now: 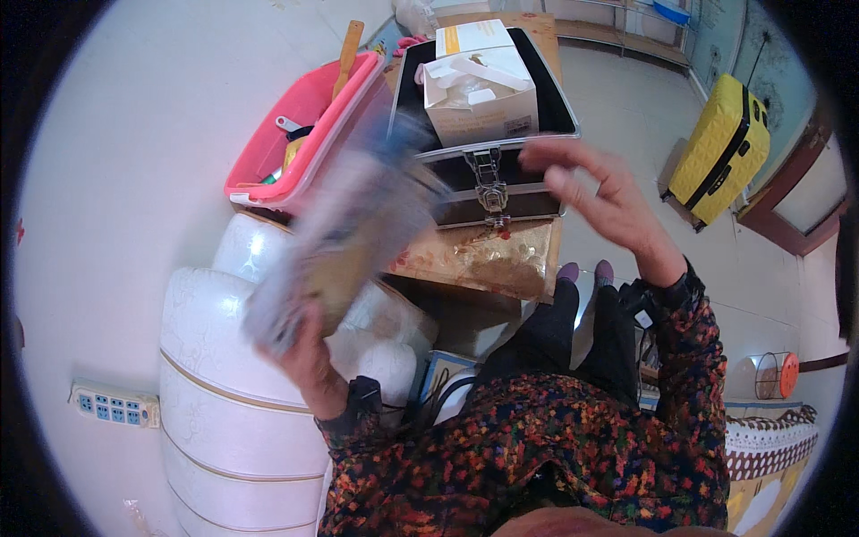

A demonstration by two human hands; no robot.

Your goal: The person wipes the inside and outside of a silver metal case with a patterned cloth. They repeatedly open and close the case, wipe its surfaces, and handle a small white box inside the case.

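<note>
My left hand [309, 359] grips a clear plastic bag [362, 235] with something yellowish and something blue in it; motion blurs its contents. The bag is held up in front of the pink plastic bin [302, 121] and the left side of a black case [496, 168]. Bare and with fingers apart, my right hand [611, 198] hovers by the case's right front corner, close to its metal latch [488, 178]. In the case stands an opened white cardboard box [480, 87], its flaps up and clear plastic wrapping inside.
The case rests on a wooden table [496, 258] with a floral cover. A wooden spatula [347, 57] pokes out of the bin. White padded furniture [241, 376] stands at left, below a power strip [114, 406]. A yellow suitcase [721, 151] is on the floor at right.
</note>
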